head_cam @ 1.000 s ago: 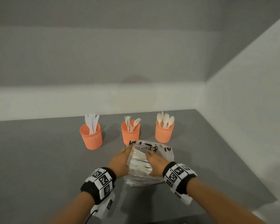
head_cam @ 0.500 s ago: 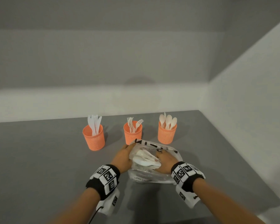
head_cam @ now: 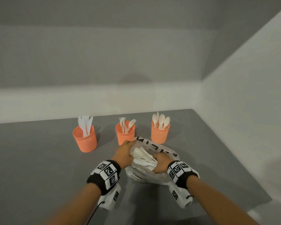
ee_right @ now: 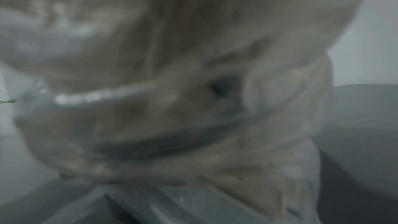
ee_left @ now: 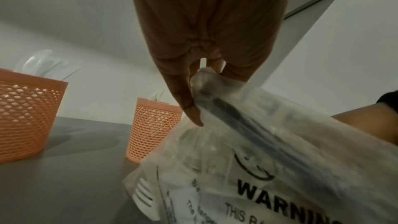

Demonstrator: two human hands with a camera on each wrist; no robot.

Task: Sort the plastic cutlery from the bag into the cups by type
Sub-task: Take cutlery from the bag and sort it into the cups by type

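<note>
A clear plastic bag (head_cam: 162, 150) with black print lies on the grey table in front of three orange mesh cups. The left cup (head_cam: 84, 138) holds knives, the middle cup (head_cam: 125, 133) forks, the right cup (head_cam: 160, 133) spoons. My left hand (head_cam: 124, 153) pinches the bag's rim, as the left wrist view shows with the fingers (ee_left: 189, 105) on the bag (ee_left: 258, 159). My right hand (head_cam: 161, 162) is inside the bag's mouth, its fingers curled on a bundle of white cutlery (head_cam: 141, 155). The right wrist view is blurred by the bag's plastic (ee_right: 172, 91).
The grey table (head_cam: 39, 168) meets a pale wall at the back and another on the right. In the left wrist view the knife cup (ee_left: 28, 113) and the fork cup (ee_left: 152, 129) stand just beyond the bag.
The bag's mouth has been pulled wider and the white cutlery now shows more. My right hand has gone deeper into the bag, and both hands have shifted slightly towards the cups.
</note>
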